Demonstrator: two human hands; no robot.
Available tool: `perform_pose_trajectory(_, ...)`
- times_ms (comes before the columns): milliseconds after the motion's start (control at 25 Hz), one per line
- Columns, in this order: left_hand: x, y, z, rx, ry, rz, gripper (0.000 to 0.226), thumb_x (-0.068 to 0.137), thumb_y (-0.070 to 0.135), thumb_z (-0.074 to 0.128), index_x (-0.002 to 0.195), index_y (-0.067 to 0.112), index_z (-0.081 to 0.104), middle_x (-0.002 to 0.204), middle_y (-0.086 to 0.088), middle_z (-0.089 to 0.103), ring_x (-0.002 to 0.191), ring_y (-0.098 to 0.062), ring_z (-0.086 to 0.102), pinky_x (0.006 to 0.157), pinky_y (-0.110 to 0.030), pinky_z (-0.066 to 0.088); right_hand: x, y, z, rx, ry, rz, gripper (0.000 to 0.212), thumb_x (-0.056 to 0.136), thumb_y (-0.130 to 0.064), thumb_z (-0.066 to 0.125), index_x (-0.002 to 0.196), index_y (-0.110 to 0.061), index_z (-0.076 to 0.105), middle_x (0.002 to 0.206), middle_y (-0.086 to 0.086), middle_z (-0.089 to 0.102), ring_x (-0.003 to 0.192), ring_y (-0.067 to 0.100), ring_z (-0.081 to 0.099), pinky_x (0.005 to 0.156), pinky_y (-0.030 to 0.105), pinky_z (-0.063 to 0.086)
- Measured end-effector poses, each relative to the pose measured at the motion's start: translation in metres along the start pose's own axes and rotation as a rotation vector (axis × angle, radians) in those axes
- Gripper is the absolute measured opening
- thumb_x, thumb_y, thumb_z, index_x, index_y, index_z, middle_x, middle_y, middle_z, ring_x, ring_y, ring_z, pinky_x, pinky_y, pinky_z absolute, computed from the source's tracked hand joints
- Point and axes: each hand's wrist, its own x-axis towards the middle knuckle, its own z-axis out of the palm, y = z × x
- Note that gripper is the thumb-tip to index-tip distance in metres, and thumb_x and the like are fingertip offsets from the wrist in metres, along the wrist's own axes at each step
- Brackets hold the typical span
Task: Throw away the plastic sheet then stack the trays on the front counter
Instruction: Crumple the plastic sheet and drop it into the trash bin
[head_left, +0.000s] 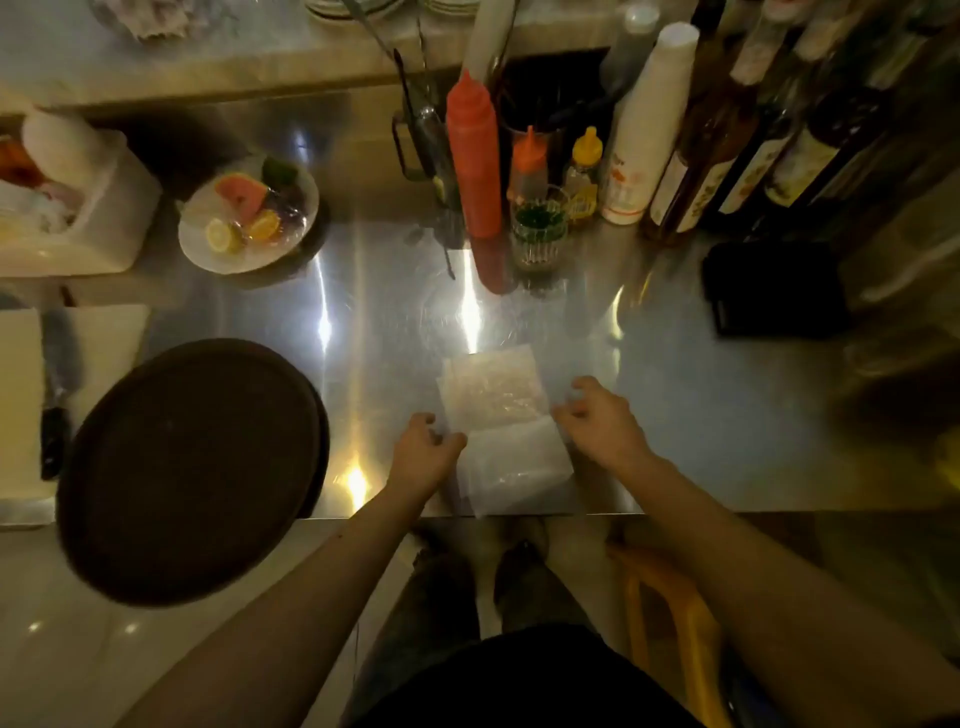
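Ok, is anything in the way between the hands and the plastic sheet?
Nothing visible. The plastic sheet lies flat on the steel counter near its front edge, with the left hand at its left side and the right hand at its right. The dark round tray sits well off to the left.

A cloudy, see-through plastic sheet lies flat and creased on the steel worktop at its near edge. To its left sit dark round trays, stacked, the lower rim peeping out at the right, overhanging the near edge.
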Motion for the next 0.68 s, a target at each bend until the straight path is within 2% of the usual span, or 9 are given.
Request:
perform_pose_trajectory(120,0.002,-0.004,0.005,-0.045,-0.025,-0.033,0.054,0.092,0.023,0.064,0.139,0.007,0.041,0.136,-0.014,0.053,0.112,-0.028,0.055,0.094,-0.039,0.048,-0.001,-0.001,0.015,0.143,-0.044,0.065,0.048,0.092,-0.033,0.061,0.132,-0.010,0.050,0.117,0.011,0.064,0.109,0.028,0.060,0.092,0.037,0.048)
perform_pose_trajectory(240,0.008,-0.005,0.009,-0.178,-0.006,-0.083,0.047,0.091,0.019,0.065,0.132,0.007,0.047,0.123,-0.011,0.057,0.101,-0.022,0.054,0.092,-0.039,0.050,-0.003,-0.008,0.027,0.248,-0.057,0.164,0.044,0.090,-0.025,0.063,0.131,-0.009,0.053,0.124,0.011,0.061,0.111,0.025,0.058,0.091,0.029,0.044)
perform_pose_trajectory(280,0.011,-0.004,0.008,-0.215,0.000,-0.112,0.038,0.091,0.018,0.065,0.125,0.007,0.051,0.115,-0.008,0.057,0.100,-0.023,0.054,0.091,-0.040,0.050,-0.002,-0.011,0.029,0.283,-0.037,0.183,0.042,0.090,-0.022,0.063,0.129,-0.009,0.055,0.123,0.011,0.061,0.109,0.024,0.058,0.088,0.027,0.042)
perform_pose_trajectory(360,0.016,-0.005,0.006,-0.280,0.018,-0.175,0.011,0.091,0.017,0.064,0.093,0.012,0.055,0.098,-0.010,0.055,0.092,-0.027,0.054,0.084,-0.043,0.051,-0.004,-0.016,0.031,0.330,-0.005,0.222,0.035,0.091,-0.018,0.061,0.124,-0.007,0.059,0.117,0.010,0.062,0.098,0.021,0.056,0.081,0.024,0.040)
perform_pose_trajectory(400,0.018,-0.007,0.006,-0.314,0.013,-0.200,0.016,0.092,0.015,0.064,0.081,0.015,0.052,0.093,-0.015,0.056,0.084,-0.028,0.055,0.077,-0.041,0.050,-0.007,-0.019,0.031,0.348,0.005,0.234,0.030,0.091,-0.016,0.059,0.120,-0.007,0.061,0.110,0.009,0.062,0.092,0.020,0.055,0.077,0.024,0.040)
perform_pose_trajectory(440,0.019,-0.010,0.007,-0.347,0.005,-0.215,0.016,0.092,0.015,0.064,0.079,0.012,0.055,0.089,-0.018,0.058,0.076,-0.027,0.056,0.071,-0.039,0.049,-0.009,-0.022,0.033,0.379,0.011,0.239,0.024,0.092,-0.014,0.057,0.115,-0.009,0.062,0.103,0.007,0.060,0.087,0.019,0.054,0.073,0.025,0.041)
perform_pose_trajectory(480,0.019,-0.010,0.008,-0.365,0.007,-0.223,0.012,0.093,0.015,0.064,0.085,0.006,0.062,0.084,-0.017,0.060,0.069,-0.026,0.056,0.066,-0.036,0.049,-0.011,-0.024,0.034,0.422,0.019,0.243,0.019,0.092,-0.013,0.055,0.109,-0.012,0.063,0.099,0.005,0.060,0.082,0.018,0.054,0.068,0.025,0.043)
perform_pose_trajectory(560,0.019,-0.015,0.010,-0.407,0.017,-0.244,0.022,0.092,0.016,0.064,0.105,-0.003,0.067,0.077,-0.011,0.062,0.062,-0.020,0.056,0.057,-0.028,0.048,-0.014,-0.028,0.035,0.530,0.033,0.241,0.014,0.091,-0.012,0.055,0.101,-0.019,0.062,0.097,0.003,0.061,0.077,0.016,0.057,0.062,0.025,0.047)
perform_pose_trajectory(680,0.015,-0.012,0.006,-0.455,0.090,-0.208,0.017,0.094,0.016,0.062,0.106,0.004,0.063,0.085,-0.004,0.060,0.069,-0.012,0.056,0.054,-0.022,0.047,-0.019,-0.037,0.030,0.632,0.005,0.231,0.017,0.094,-0.014,0.053,0.108,-0.020,0.061,0.092,-0.006,0.059,0.079,0.010,0.057,0.059,0.019,0.047)
